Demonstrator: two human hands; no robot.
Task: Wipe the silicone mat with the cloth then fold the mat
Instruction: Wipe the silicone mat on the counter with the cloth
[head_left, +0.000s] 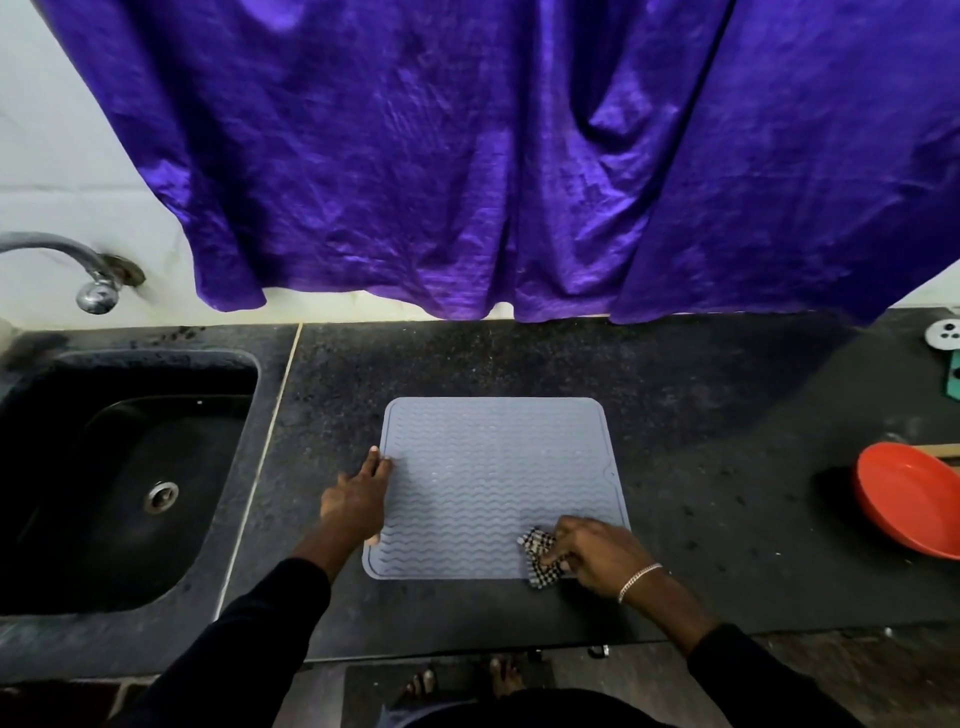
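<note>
Silicone mat (493, 483) flat on desk (701, 415). Left hand (358, 499) open, pressing mat's left edge; right hand (597, 556) clutches checkered cloth (540, 556) at near-right corner. Risk: mat skids or cloth slips off the edge, since that corner isn't pinned.

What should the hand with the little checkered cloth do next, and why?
Probably sweep the cloth away from the body, across the silicone mat. The right hand holds it at the mat's near right corner, most of the mat lies beyond it, and the left hand presses the left edge.
</note>
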